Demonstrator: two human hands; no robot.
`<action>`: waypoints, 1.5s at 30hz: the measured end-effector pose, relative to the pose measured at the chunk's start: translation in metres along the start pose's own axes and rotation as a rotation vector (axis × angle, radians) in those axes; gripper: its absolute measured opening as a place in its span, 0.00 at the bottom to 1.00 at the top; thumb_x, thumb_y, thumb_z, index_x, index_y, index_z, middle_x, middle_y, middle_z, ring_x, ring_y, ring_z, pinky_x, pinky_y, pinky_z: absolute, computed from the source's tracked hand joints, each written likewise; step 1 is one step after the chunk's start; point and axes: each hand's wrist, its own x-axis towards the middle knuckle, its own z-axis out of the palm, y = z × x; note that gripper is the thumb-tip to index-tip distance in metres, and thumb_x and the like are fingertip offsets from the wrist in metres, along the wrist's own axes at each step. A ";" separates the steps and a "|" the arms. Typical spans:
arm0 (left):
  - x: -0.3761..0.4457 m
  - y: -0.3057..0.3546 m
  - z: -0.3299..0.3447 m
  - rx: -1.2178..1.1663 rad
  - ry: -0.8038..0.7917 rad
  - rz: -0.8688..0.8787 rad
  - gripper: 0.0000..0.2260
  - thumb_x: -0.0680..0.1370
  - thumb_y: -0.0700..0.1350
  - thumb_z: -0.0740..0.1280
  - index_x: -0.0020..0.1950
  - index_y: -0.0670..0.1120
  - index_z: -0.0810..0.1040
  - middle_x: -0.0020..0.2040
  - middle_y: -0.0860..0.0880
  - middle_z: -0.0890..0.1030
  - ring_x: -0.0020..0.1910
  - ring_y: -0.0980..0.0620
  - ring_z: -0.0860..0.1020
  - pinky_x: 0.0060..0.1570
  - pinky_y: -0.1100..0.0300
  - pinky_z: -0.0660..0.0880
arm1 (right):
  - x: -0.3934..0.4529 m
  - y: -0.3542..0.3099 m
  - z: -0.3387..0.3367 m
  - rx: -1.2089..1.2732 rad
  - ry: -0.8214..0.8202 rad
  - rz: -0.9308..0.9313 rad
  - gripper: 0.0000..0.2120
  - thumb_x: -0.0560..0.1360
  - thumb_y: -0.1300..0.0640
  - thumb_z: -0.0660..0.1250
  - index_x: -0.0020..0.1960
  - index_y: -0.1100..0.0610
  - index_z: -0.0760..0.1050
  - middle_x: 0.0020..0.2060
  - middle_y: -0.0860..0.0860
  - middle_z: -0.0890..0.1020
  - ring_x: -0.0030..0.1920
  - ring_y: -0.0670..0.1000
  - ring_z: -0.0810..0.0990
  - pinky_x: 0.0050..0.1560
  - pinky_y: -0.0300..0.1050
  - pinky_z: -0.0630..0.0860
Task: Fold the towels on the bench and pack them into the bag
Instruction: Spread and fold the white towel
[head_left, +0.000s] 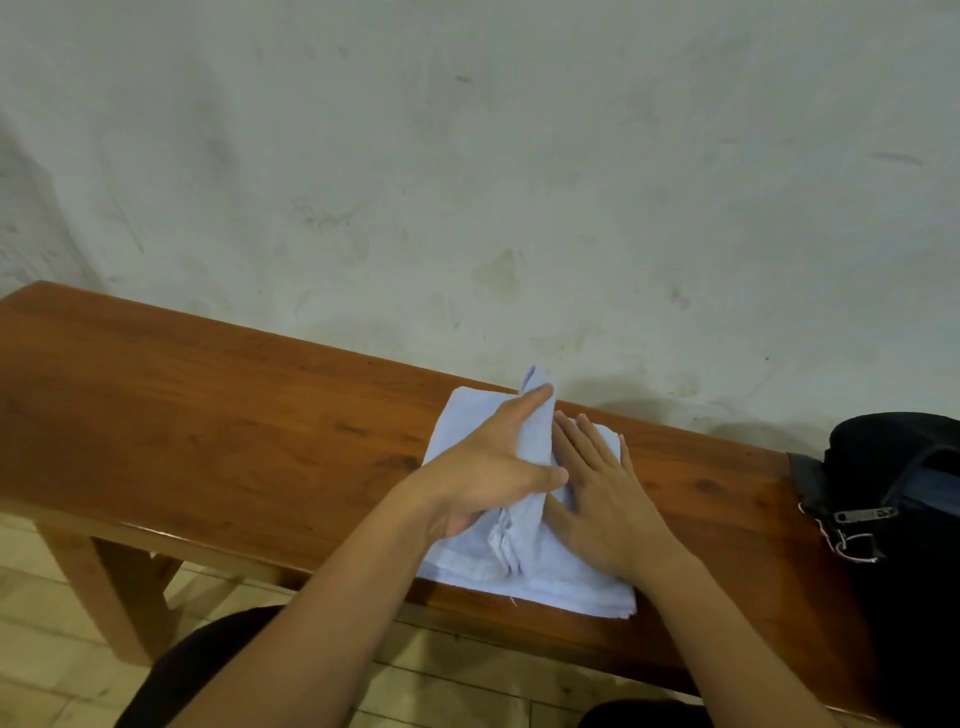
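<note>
Pale blue terry towel (524, 525) lies on brown wooden bench (208, 415); left hand (493, 467) grips its raised fold, right hand (602, 493) pressed flat, fingers spread. Risk: layers may skew if the grip slips, and the near edge overhangs the bench, well apart from black zippered bag (893, 478).

Open counter left, bag right

The brown wooden counter (197, 395) lies bare left of the pale blue towel (545, 571); a black zippered bag (898, 467), apparently overhanging, blocks its right end.

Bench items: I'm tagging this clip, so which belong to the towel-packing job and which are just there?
Job:
- pale blue towel, left hand grips its raised fold, right hand presses it flat
- black bag at the bench's right end
- wooden bench

Just there:
- wall
- tiled floor
</note>
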 end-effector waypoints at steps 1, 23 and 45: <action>0.001 -0.002 0.000 0.022 0.002 -0.009 0.36 0.78 0.37 0.70 0.79 0.59 0.57 0.76 0.53 0.62 0.69 0.50 0.68 0.63 0.56 0.75 | -0.001 0.001 -0.002 0.066 0.005 0.012 0.50 0.67 0.21 0.29 0.81 0.48 0.38 0.80 0.42 0.41 0.78 0.42 0.35 0.79 0.53 0.38; 0.018 -0.019 0.014 0.322 -0.020 0.072 0.39 0.79 0.39 0.68 0.80 0.59 0.49 0.78 0.66 0.48 0.72 0.58 0.60 0.47 0.72 0.76 | -0.017 0.026 -0.026 0.348 0.530 0.187 0.07 0.82 0.57 0.62 0.54 0.49 0.79 0.47 0.37 0.77 0.49 0.40 0.76 0.49 0.31 0.71; 0.039 -0.012 0.052 0.478 -0.052 0.083 0.40 0.78 0.34 0.62 0.81 0.56 0.43 0.79 0.55 0.53 0.41 0.57 0.76 0.30 0.71 0.72 | -0.020 0.031 -0.011 0.323 0.287 0.048 0.18 0.79 0.55 0.67 0.68 0.57 0.75 0.51 0.45 0.71 0.48 0.43 0.72 0.47 0.30 0.67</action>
